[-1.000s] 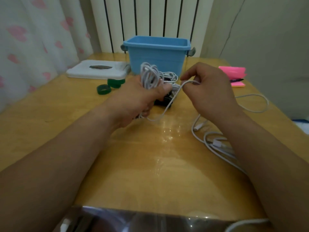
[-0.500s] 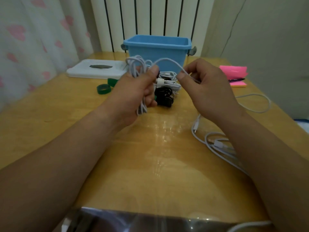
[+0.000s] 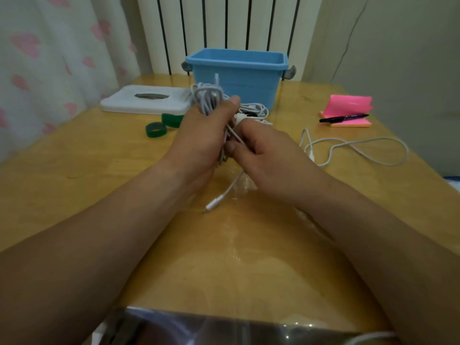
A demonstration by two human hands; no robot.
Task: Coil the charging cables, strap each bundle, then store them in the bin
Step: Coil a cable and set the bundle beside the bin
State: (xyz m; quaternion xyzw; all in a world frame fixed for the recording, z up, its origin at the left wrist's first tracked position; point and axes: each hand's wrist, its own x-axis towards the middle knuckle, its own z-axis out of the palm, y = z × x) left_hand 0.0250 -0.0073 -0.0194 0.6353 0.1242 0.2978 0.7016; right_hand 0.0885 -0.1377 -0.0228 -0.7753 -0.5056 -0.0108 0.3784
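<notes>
Wooden surface (image 3: 104, 185) below, the left hand (image 3: 199, 145) grips the coiled white charging cable (image 3: 207, 95) before the blue plastic bin (image 3: 239, 78) at twelve o'clock, right hand (image 3: 271, 155) pinching its loose tail (image 3: 224, 192), which probably wants winding snug before fetching a green strap roll (image 3: 155, 129) at ten o'clock.

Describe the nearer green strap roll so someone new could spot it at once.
Find the blue bin at the far edge of the table; a flat white box lies to its left. In front of that box sit two green rolls. Yours is the nearer roll, leftmost, hollow centre showing; the other roll sits beside the left hand.
</notes>
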